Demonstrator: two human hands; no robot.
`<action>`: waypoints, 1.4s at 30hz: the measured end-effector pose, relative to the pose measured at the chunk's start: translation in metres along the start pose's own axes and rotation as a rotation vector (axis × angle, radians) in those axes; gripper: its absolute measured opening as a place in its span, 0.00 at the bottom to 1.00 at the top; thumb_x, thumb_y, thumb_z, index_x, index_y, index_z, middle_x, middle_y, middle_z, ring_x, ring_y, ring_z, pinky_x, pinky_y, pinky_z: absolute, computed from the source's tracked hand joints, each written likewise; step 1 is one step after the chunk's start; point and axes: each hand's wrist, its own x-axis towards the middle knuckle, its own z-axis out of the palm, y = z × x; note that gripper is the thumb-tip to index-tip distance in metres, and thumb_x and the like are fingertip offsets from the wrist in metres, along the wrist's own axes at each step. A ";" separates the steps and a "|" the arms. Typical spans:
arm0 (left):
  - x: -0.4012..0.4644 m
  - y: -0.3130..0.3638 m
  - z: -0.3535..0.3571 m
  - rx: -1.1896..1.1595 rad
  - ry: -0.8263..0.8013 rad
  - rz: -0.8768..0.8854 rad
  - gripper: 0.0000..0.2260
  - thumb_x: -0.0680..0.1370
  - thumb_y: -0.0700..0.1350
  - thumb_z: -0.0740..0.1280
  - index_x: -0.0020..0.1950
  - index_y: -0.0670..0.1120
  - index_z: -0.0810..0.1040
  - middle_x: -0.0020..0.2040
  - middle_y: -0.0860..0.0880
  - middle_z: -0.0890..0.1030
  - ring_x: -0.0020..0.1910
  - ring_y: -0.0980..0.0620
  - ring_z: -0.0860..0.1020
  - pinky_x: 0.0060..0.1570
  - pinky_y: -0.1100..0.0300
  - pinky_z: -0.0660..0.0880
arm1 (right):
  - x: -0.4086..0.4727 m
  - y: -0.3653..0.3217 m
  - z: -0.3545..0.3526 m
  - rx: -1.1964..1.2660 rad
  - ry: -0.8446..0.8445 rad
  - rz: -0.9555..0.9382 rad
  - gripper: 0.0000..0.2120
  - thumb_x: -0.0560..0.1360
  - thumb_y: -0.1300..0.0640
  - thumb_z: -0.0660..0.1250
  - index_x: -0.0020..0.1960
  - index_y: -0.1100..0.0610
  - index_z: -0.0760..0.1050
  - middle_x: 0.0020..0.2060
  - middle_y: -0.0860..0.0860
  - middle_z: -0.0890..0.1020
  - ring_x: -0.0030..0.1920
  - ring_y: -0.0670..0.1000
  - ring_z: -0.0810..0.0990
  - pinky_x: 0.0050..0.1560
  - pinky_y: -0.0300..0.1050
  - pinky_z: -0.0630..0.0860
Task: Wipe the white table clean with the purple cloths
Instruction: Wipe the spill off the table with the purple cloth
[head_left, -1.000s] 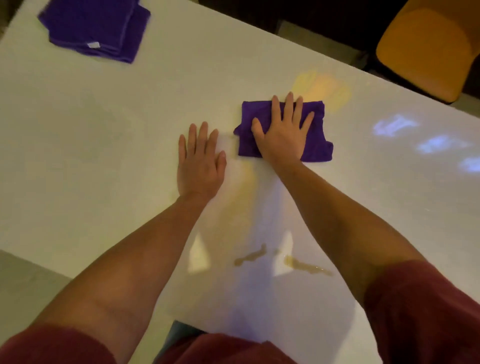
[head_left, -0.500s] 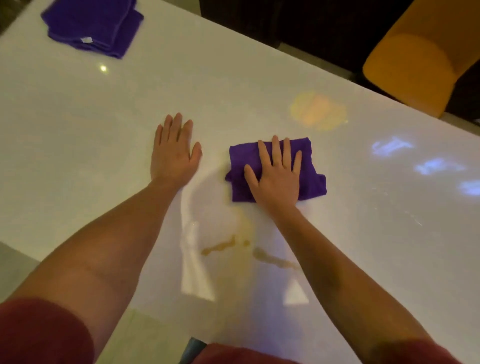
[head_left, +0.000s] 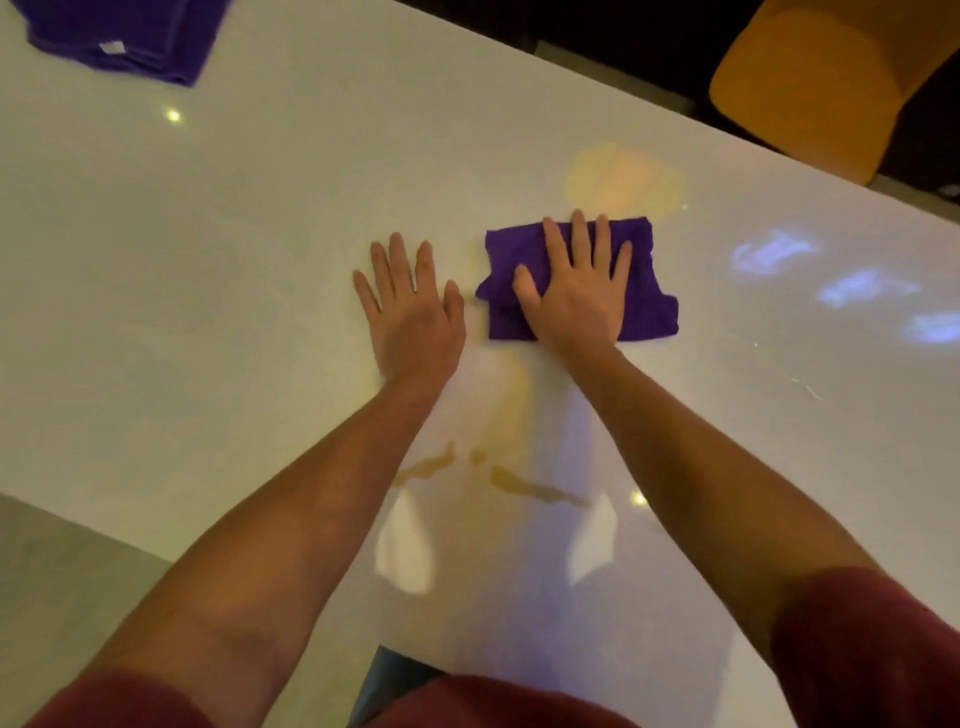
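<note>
A folded purple cloth (head_left: 652, 291) lies on the white table (head_left: 218, 270), mid-table. My right hand (head_left: 574, 291) presses flat on top of it, fingers spread, thumb dug into the cloth's left fold. Just left of the cloth, my left hand (head_left: 410, 312) rests flat on the bare tabletop with fingers apart and nothing in it. Brownish spill streaks (head_left: 498, 475) sit on the table between my forearms, nearer to me than the cloth. A second stack of purple cloths (head_left: 130, 36) lies at the far left corner.
A yellow chair (head_left: 826, 78) stands beyond the table's far right edge. The table's near edge runs diagonally at lower left, with grey floor (head_left: 62, 571) below it. Coloured light reflections (head_left: 831, 286) show on the right of the tabletop.
My right hand dragged the cloth toward me, closer to the spill, then pushed it slightly away again. My left hand stayed flat on the table and now lies closer to the cloth.
</note>
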 end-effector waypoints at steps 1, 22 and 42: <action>0.002 0.000 0.004 0.014 0.017 -0.016 0.26 0.85 0.54 0.50 0.82 0.46 0.60 0.83 0.40 0.57 0.83 0.39 0.53 0.79 0.37 0.51 | 0.024 0.002 -0.001 -0.001 -0.006 -0.006 0.36 0.82 0.33 0.46 0.85 0.48 0.56 0.85 0.55 0.57 0.85 0.61 0.50 0.82 0.68 0.46; -0.006 0.087 0.007 -0.016 0.104 0.273 0.27 0.83 0.54 0.52 0.79 0.42 0.64 0.82 0.39 0.59 0.82 0.38 0.52 0.80 0.38 0.51 | -0.161 0.155 0.003 0.070 -0.022 -0.108 0.33 0.82 0.33 0.53 0.81 0.49 0.63 0.84 0.53 0.60 0.85 0.57 0.50 0.83 0.66 0.48; -0.018 0.156 0.028 -0.025 0.032 0.019 0.29 0.84 0.59 0.48 0.80 0.45 0.63 0.82 0.44 0.61 0.82 0.42 0.55 0.80 0.41 0.51 | -0.032 0.172 -0.019 0.072 0.027 0.045 0.34 0.83 0.33 0.48 0.83 0.49 0.61 0.85 0.56 0.57 0.85 0.62 0.49 0.83 0.67 0.44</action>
